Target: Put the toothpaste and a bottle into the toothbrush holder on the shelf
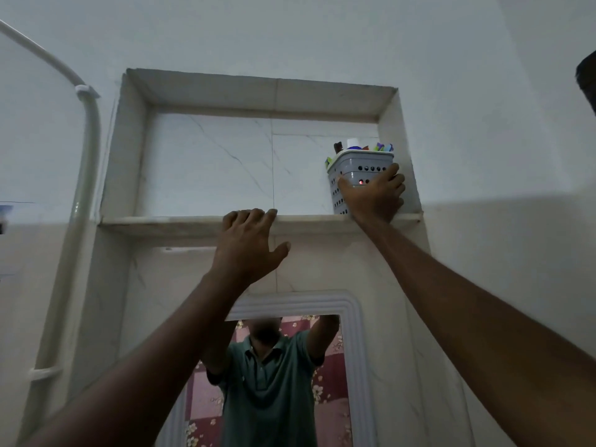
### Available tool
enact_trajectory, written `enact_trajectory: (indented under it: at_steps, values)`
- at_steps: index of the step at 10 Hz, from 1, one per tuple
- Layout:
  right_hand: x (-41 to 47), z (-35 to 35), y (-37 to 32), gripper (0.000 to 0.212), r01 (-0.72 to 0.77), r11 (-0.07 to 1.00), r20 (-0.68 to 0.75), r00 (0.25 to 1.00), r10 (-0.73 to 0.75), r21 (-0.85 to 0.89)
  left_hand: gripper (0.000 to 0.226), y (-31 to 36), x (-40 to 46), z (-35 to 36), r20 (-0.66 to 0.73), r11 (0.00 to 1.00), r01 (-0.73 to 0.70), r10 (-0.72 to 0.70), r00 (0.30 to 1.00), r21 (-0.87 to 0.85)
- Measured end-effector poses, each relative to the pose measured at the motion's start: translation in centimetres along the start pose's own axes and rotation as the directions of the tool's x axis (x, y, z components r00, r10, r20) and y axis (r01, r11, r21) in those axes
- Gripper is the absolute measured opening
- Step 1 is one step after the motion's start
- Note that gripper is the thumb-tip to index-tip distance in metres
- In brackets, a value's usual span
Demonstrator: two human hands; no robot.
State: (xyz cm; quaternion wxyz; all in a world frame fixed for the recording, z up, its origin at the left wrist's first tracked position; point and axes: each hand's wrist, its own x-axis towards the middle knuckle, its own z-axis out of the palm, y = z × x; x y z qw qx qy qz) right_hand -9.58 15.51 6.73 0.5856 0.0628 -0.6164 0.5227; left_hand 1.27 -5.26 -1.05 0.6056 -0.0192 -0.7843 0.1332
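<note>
A grey perforated toothbrush holder [358, 166] stands at the right end of the recessed marble shelf [161, 221], high on the wall. Coloured toothbrush heads, a dark cap and a white bottle top [353, 142] poke out above its rim. I cannot pick out the toothpaste among them. My right hand [374, 196] wraps the holder's lower front, fingers on its right side and thumb on its left. My left hand [248, 243] rests on the shelf's front edge near the middle, fingers curled over the lip, holding nothing else.
A white pipe [87, 162] runs down the wall left of the niche. Below the shelf hangs a white-framed mirror [351, 317] showing a person in a green shirt with both arms raised. The niche's left and middle parts hold nothing.
</note>
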Motion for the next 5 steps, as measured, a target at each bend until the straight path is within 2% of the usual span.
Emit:
enact_trajectory:
  at_steps: [2,3,4,5]
  values:
    - [-0.4,0.8,0.9,0.120,0.073,0.995,-0.056,0.995,-0.077,-0.064,0.079,0.3,-0.2,0.4,-0.026,1.000,0.006,-0.006,1.000,-0.001]
    - [-0.6,0.4,0.9,0.119,0.095,0.991,-0.030,0.995,-0.098,-0.094,0.080,0.2,-0.4,0.1,-0.009,1.000,0.012,-0.012,1.000,-0.008]
    - [-0.9,0.1,1.4,0.118,0.124,0.988,0.016,0.992,-0.123,-0.092,0.082,0.1,-0.2,-0.1,0.048,0.999,-0.002,0.004,0.999,-0.042]
    - [-1.9,-0.9,1.7,0.110,0.174,0.978,-0.007,0.984,-0.176,-0.116,0.081,-0.3,0.0,-1.5,0.107,0.993,0.017,-0.004,0.994,-0.120]
